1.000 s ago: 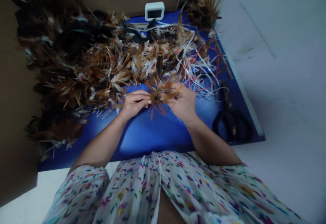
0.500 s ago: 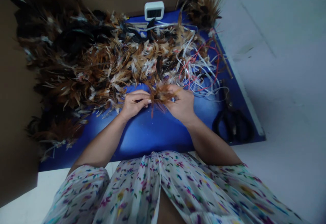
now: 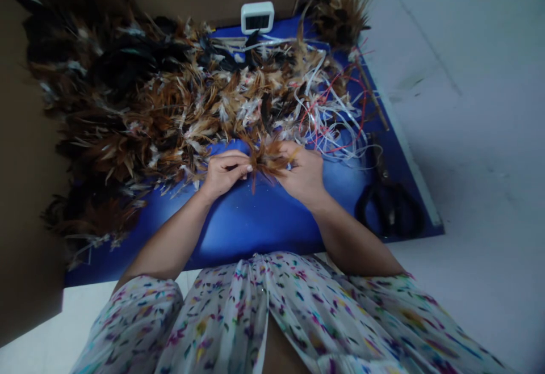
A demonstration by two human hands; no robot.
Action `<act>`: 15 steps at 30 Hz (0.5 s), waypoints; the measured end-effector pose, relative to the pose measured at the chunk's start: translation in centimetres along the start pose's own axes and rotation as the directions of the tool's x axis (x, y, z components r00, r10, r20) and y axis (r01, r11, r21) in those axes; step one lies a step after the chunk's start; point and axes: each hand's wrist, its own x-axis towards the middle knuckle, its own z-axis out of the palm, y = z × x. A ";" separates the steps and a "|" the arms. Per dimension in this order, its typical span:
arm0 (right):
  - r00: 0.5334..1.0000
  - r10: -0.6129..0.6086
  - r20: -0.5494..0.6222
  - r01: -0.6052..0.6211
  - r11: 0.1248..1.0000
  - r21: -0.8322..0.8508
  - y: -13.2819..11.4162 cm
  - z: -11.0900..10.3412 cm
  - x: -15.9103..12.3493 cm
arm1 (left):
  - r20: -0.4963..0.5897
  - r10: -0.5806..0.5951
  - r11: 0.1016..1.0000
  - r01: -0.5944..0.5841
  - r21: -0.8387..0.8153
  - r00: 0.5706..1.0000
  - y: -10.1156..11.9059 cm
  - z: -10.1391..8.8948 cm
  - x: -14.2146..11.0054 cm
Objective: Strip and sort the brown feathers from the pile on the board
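Right hand [image 3: 301, 174] has edged a touch closer to the left hand [image 3: 223, 175] since a second ago. Both have fingers [image 3: 243, 169] pinched on a brown feather bunch [image 3: 267, 158] between them, just beside the big feather pile [image 3: 170, 101].

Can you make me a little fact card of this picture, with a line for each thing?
Left hand: fingers pinched at one side of a feather bunch; hand
Right hand: at the bunch's other side, fingertips partly hidden
Feather pile: brown, black and whitish, beyond the hands
Strings: white and red, tangled, right of the pile
Scissors: black-handled, lying near the right forearm
White gadget: dark screen, before a cardboard box
Tabletop: blue
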 end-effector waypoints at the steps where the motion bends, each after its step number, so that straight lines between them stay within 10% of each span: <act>1: 1.000 -0.003 0.005 0.003 1.000 -0.002 0.0 0.0 0.0 | -0.002 0.001 1.000 -0.001 -0.002 1.000 0.0 0.0 0.0; 15: 1.000 -0.011 0.021 0.011 1.000 -0.025 0.0 -0.1 0.0 | 0.011 0.048 0.999 -0.049 0.014 0.999 0.0 -0.1 0.0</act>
